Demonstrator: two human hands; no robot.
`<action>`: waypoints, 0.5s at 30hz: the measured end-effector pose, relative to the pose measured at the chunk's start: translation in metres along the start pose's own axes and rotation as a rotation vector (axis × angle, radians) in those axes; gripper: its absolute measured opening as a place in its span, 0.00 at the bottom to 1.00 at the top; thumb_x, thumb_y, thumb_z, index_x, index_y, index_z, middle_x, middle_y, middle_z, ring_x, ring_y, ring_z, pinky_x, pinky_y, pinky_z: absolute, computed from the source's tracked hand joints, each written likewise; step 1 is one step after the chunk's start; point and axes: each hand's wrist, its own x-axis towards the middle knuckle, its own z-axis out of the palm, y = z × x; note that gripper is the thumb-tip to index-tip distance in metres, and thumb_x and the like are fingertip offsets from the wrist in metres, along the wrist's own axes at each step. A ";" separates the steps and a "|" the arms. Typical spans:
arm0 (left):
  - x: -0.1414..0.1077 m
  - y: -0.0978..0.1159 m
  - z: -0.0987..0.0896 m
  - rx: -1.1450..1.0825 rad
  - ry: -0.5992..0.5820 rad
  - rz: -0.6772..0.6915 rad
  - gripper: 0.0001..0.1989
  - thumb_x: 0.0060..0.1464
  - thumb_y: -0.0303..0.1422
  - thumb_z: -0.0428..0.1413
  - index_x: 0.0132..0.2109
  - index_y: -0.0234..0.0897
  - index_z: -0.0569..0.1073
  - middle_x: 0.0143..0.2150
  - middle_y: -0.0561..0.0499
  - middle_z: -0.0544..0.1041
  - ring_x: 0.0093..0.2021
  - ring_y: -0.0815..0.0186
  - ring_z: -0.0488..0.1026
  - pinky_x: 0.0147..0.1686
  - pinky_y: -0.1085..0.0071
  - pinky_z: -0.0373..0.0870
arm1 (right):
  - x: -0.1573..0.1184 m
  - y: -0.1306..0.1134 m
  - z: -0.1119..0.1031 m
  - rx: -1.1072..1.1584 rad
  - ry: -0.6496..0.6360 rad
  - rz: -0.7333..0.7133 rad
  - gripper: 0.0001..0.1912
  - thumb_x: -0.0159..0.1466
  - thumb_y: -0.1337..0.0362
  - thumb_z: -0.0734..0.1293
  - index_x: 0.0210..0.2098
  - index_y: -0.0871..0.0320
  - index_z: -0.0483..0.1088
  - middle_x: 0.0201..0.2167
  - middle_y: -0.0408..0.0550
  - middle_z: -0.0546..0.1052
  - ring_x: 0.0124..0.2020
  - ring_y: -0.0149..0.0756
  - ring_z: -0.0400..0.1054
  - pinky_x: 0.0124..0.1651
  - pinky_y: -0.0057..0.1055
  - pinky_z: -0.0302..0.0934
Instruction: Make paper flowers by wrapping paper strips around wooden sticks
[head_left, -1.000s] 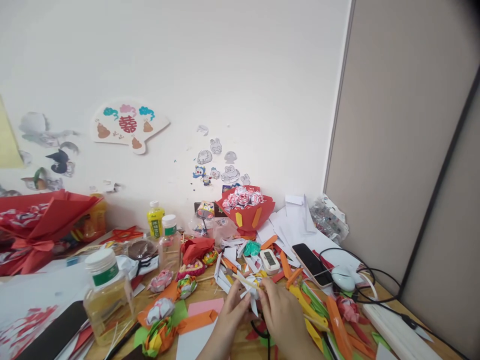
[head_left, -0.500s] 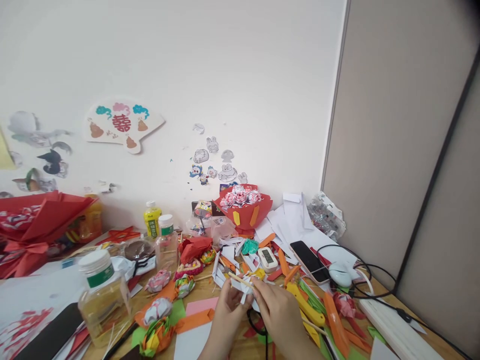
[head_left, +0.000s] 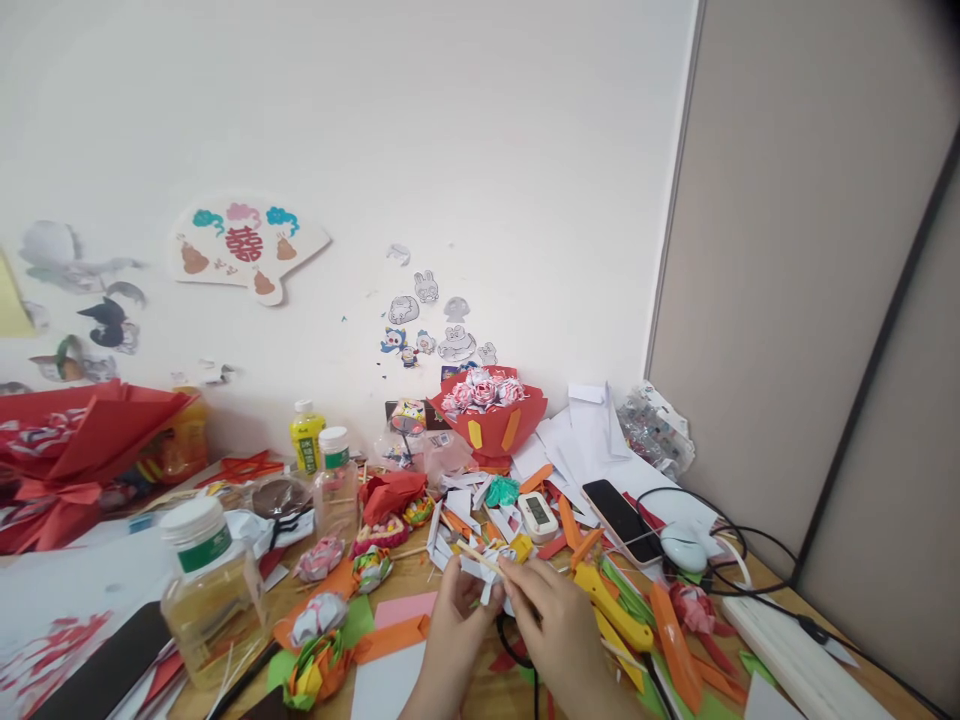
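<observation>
My left hand (head_left: 453, 622) is closed at the thumb and fingers on a folded white paper strip (head_left: 490, 590) low in the middle of the view. From the right, my right hand (head_left: 553, 618) pinches a thin wooden stick (head_left: 474, 554), which slants up to the left across the paper. Its fingertips also meet the paper, and the hands partly hide where stick and paper touch. Just beyond them lie loose white and orange paper pieces and a small white digital timer (head_left: 538, 516). A yellow-handled cutter (head_left: 611, 605) is beside my right hand.
A red paper bouquet (head_left: 491, 415) stands against the wall. On the left are a clear jar (head_left: 210, 600) and paper flowers (head_left: 319, 617). A phone (head_left: 621, 520), a mouse (head_left: 684, 547), black cables and a white power strip (head_left: 787, 650) lie to the right.
The view has shifted very slightly. My right fingertips have turned a little around the stick and paper, while my left hand keeps nearly the same place.
</observation>
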 end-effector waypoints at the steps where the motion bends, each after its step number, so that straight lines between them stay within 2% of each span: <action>1: 0.000 0.000 0.000 0.013 -0.001 0.007 0.25 0.31 0.44 0.65 0.37 0.39 0.66 0.37 0.49 0.77 0.41 0.59 0.73 0.39 0.68 0.69 | 0.000 -0.001 0.000 0.074 -0.004 0.046 0.15 0.65 0.64 0.55 0.42 0.56 0.71 0.29 0.49 0.75 0.30 0.35 0.69 0.32 0.29 0.64; 5: -0.002 0.001 -0.001 0.050 -0.005 0.005 0.26 0.33 0.45 0.64 0.39 0.39 0.66 0.33 0.50 0.76 0.37 0.60 0.73 0.35 0.69 0.69 | 0.004 0.000 0.001 0.343 -0.049 0.225 0.15 0.65 0.59 0.56 0.39 0.56 0.73 0.33 0.49 0.77 0.35 0.36 0.71 0.37 0.30 0.65; 10: -0.003 0.003 0.002 0.062 -0.010 0.037 0.24 0.33 0.44 0.64 0.37 0.39 0.66 0.29 0.53 0.74 0.33 0.63 0.72 0.32 0.70 0.68 | 0.009 0.005 0.001 0.659 -0.131 0.490 0.15 0.58 0.54 0.64 0.33 0.60 0.74 0.27 0.49 0.76 0.27 0.36 0.70 0.30 0.29 0.65; 15: -0.004 0.004 0.003 0.074 -0.050 0.060 0.21 0.36 0.42 0.63 0.35 0.38 0.65 0.29 0.53 0.73 0.32 0.64 0.71 0.32 0.70 0.68 | 0.012 0.007 -0.002 0.778 -0.177 0.605 0.13 0.53 0.56 0.67 0.30 0.60 0.72 0.24 0.46 0.74 0.25 0.33 0.67 0.26 0.26 0.62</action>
